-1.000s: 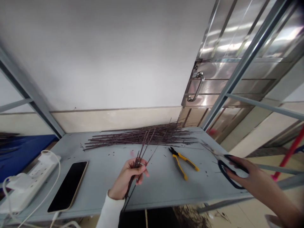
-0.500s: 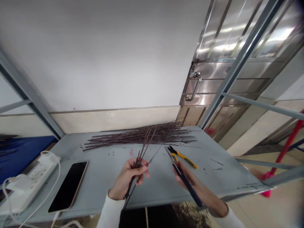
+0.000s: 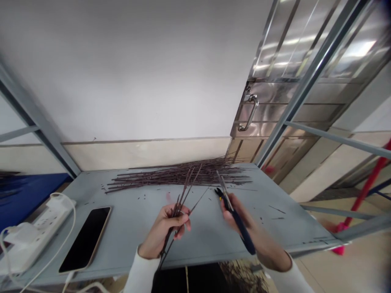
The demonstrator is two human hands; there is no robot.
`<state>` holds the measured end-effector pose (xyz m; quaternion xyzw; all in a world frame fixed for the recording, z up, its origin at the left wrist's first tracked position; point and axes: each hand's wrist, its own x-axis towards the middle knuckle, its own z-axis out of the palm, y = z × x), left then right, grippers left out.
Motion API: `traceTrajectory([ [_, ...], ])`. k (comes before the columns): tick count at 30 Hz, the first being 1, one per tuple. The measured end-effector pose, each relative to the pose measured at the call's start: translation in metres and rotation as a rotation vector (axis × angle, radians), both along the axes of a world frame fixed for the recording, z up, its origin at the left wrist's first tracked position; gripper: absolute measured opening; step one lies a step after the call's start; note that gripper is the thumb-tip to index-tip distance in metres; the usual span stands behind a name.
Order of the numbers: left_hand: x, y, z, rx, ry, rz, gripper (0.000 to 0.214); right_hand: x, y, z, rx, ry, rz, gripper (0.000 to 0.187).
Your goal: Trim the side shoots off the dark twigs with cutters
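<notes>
My left hand (image 3: 174, 226) is closed around a small bunch of thin brown twigs (image 3: 186, 187). Their tips fan upward, and one slants off to the right; the lower ends run down past my wrist toward the table's front edge. In my right hand (image 3: 236, 213) is a navy-handled tool (image 3: 241, 232) with two slim metal blades, slightly apart and pointing up toward the twig pile. Just behind that hand lie yellow-handled cutting pliers (image 3: 219, 193), mostly hidden, with their dark jaws showing. Blades and held twigs are not touching.
A long pile of brown twigs (image 3: 171, 175) lies along the back of the grey table (image 3: 128, 228). On the left are a phone (image 3: 87, 240) and a white power strip (image 3: 45, 230) with cables. Twig scraps (image 3: 277, 209) are scattered about. Metal uprights (image 3: 311, 85) frame both sides.
My right hand has raised the tool's blades upward, away from the slanting twig, and now covers the handles of the yellow pliers. My left hand stays almost in place with the twigs.
</notes>
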<state>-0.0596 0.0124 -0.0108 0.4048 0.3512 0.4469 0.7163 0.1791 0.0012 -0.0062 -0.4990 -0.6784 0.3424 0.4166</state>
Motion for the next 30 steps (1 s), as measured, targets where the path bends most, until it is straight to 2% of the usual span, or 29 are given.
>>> traceTrajectory([
  [4, -0.001, -0.003, 0.010, 0.000, 0.002, 0.027, 0.022, -0.005, -0.009, 0.002, -0.063, -0.059, 0.207, 0.035],
  [8, -0.001, -0.005, 0.020, 0.007, 0.012, 0.044, 0.022, -0.010, -0.017, 0.007, -0.102, -0.082, 0.310, 0.035],
  [22, 0.004, 0.001, 0.016, 0.001, 0.066, 0.028, 0.028, -0.022, -0.006, 0.020, -0.106, -0.122, 0.447, 0.033],
  [30, 0.007, -0.002, 0.022, 0.012, 0.087, 0.043, 0.031, -0.024, -0.008, 0.019, -0.150, -0.134, 0.392, 0.031],
])
